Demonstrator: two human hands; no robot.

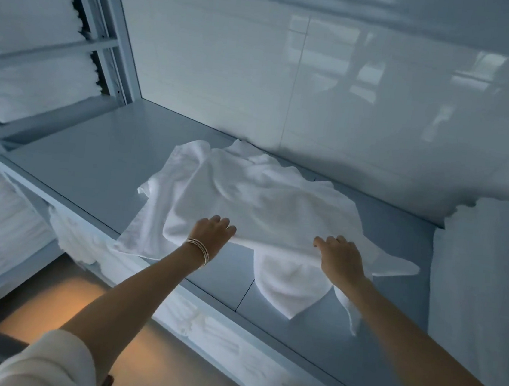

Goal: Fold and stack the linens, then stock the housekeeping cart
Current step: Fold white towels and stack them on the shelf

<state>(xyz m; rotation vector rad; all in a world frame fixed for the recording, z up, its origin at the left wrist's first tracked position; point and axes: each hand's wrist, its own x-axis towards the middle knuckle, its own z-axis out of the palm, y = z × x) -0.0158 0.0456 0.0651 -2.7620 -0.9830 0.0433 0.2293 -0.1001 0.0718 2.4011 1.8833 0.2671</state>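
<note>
A crumpled white towel point(255, 199) lies spread on the grey table top point(100, 157), part of it folded over on itself. My left hand point(212, 235), with thin bangles on the wrist, grips the near edge of the towel's upper layer. About a forearm's width to the right, my right hand point(339, 258) grips the same edge with curled fingers. A loose corner point(287, 287) of the towel hangs below and between the hands toward the table's front edge.
A stack of white linen point(486, 280) stands at the table's right end. Metal shelving point(105, 42) packed with folded white linens rises at the left. More folded linens point(202, 322) sit under the table. A glossy tiled wall point(353, 77) runs behind.
</note>
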